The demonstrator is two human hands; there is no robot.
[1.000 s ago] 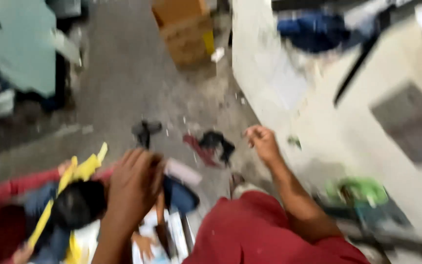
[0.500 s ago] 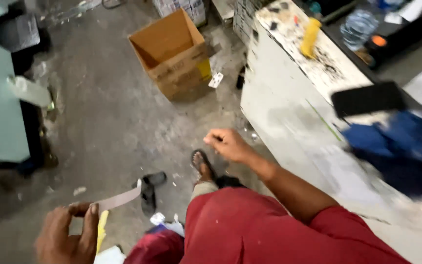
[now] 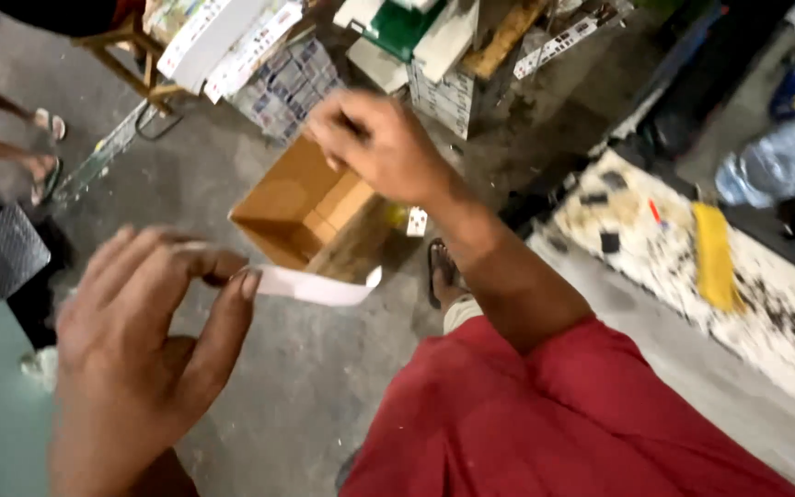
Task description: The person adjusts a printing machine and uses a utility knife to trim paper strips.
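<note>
Head view: the left hand [image 3: 140,359] pinches one end of a white paper strip [image 3: 310,287] between thumb and forefinger, grip clamped on it. The strip looks light, thin and floppy, curling at its free end; best held near an end. It hangs above the open cardboard box [image 3: 310,216]. The right hand [image 3: 374,143] hovers loosely curled, holding nothing.
</note>
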